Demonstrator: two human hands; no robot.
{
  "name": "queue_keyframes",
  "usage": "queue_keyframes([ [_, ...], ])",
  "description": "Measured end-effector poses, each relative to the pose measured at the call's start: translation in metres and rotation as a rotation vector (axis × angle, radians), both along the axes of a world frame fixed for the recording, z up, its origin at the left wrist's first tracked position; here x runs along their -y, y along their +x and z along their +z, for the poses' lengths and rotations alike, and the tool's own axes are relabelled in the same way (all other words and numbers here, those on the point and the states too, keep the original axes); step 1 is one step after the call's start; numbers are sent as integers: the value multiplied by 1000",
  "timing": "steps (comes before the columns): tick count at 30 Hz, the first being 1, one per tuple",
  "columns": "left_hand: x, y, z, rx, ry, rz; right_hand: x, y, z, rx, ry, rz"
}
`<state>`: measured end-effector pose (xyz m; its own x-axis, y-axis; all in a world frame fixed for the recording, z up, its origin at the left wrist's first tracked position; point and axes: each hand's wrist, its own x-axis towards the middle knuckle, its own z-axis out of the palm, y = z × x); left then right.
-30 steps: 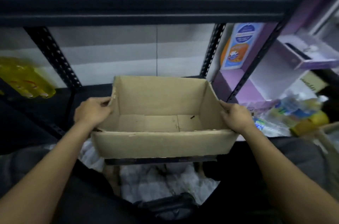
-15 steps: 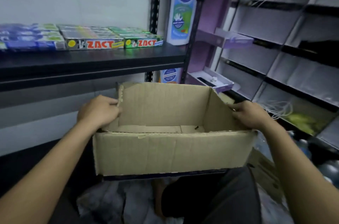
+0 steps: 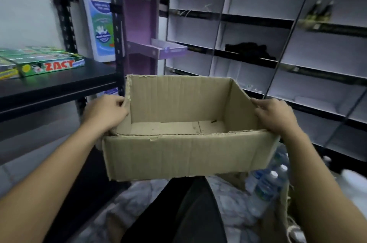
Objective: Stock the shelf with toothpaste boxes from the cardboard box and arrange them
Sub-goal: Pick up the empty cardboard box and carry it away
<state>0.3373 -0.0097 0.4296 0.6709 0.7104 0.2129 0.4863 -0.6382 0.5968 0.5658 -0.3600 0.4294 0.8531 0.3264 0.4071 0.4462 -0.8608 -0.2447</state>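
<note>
Black shelf (image 3: 59,87) on our left. We hold the cardboard box (image 3: 188,155) in the air just off the shelf's front right corner, its top open and its bare floor showing. Green toothpaste boxes (image 3: 49,63) lie flat in a row on the shelf, near its front edge and short of its right end. Our left hand (image 3: 105,112) grips the box's left wall, fingers curled over the rim. Our right hand (image 3: 276,115) grips the right wall likewise. Water bottles (image 3: 264,185) stand below, to our right.
</note>
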Motion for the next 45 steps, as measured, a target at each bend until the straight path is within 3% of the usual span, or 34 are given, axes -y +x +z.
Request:
queue_keyframes([
  [5, 18, 58, 13, 51, 84, -81, 38, 5, -12, 53, 140, -166],
  [11, 18, 114, -16, -5, 142, -127, 51, 5, -70, 22, 239, -261],
  [23, -1, 128, -255, -381, -200, 71, 16, -3, -292, -370, 16, -314],
  [28, 3, 125, -314, -494, -227, -25, 31, -31, -364, -459, 64, -442],
  [32, 12, 129, -344, -408, -261, -160, 46, -52, -404, -619, 189, -681],
  [36, 24, 115, -370, -595, -221, -74, 43, -66, -426, -808, 147, -554],
  [39, 26, 100, -389, -600, -449, 147, 32, -61, -426, -858, 179, -522],
  [42, 27, 99, -403, -544, -727, 117, 20, -56, -421, -897, 266, -422],
  [45, 23, 107, -414, -574, -698, 156, 2, -54, -418, -943, 360, -298],
])
